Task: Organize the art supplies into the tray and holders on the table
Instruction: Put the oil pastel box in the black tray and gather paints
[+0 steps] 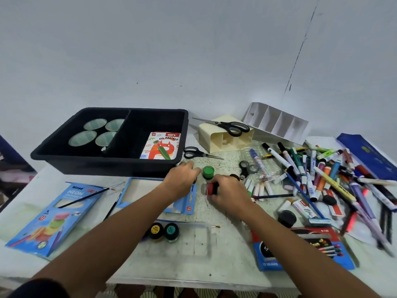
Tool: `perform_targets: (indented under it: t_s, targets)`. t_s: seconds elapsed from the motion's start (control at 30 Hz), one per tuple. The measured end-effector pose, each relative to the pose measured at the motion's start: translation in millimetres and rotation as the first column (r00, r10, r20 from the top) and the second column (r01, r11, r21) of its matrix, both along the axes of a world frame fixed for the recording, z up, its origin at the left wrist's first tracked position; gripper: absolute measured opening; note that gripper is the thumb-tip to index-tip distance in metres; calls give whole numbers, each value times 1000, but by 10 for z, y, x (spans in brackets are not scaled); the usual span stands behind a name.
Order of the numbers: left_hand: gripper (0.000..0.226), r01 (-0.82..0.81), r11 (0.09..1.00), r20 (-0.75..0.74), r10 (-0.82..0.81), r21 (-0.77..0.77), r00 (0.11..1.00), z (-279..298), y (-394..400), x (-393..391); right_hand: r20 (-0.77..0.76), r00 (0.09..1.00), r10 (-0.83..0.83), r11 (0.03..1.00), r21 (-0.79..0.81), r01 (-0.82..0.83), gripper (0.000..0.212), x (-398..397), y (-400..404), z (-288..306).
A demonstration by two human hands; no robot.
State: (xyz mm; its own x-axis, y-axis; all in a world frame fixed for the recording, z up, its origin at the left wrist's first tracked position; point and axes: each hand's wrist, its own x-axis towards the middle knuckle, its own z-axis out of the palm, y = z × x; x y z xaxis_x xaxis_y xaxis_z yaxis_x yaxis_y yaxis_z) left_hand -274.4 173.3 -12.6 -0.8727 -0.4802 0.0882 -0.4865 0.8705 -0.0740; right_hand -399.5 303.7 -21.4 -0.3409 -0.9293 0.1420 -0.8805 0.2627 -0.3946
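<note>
Head view: right hand (228, 191) grips a red jar (209, 188), left hand (182, 179) curls, contents hidden, beside the green jar (208, 172); lift both upright into the tray (64, 157).

FREE: bare tabletop (217, 214) between the arms, open right tray compartment (150, 127) left of the oil pastels box (161, 146) | BLOCKED: right side heaped with markers (318, 175), scissors (198, 152) just beside the tray's right corner, green paint jar (208, 172) ahead of both hands, blue carton (49, 216) at left
</note>
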Motion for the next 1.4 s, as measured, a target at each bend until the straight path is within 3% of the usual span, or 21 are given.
perform_targets:
  t_s: [0.13, 0.27, 0.33, 0.47, 0.53, 0.7, 0.8, 0.9, 1.2, 1.4]
  targets:
    - [30, 38, 998, -98, -33, 43, 995, 81, 99, 49, 152, 988, -15, 999, -32, 20, 26, -16, 142, 138]
    - [23, 133, 970, -423, -35, 205, 906, 167, 245, 240, 293, 956, 34, 998, -69, -14, 29, -27, 257, 231]
    - [25, 141, 941, -500, 34, 307, 865, 202, 284, 389, 360, 929, 81, 996, -52, -66, 29, 3, 308, 274]
    - [51, 197, 767, -519, 200, 611, 831, 208, 346, 701, 486, 849, 208, 967, 28, -253, 25, 105, 386, 349]
    - [52, 228, 712, -515, 213, 664, 830, 201, 407, 839, 520, 813, 262, 939, 57, -338, 26, 167, 400, 364]
    - [40, 231, 761, -385, 27, 607, 923, 197, 555, 1024, 423, 828, 369, 875, 142, -463, 26, 276, 396, 354]
    - [36, 194, 790, -279, -30, 582, 960, 203, 637, 1019, 367, 847, 383, 857, 202, -475, 36, 286, 407, 339]
    - [35, 186, 837, -193, -98, 515, 976, 205, 687, 1004, 324, 863, 389, 856, 219, -468, 33, 289, 436, 297]
    - [19, 260, 895, -145, -221, 363, 964, 140, 789, 923, 100, 923, 372, 891, 239, -386, 27, 462, 489, 158]
    - [23, 248, 904, -116, -221, 348, 968, 112, 796, 900, -89, 927, 365, 907, 260, -332, 31, 568, 477, 82]
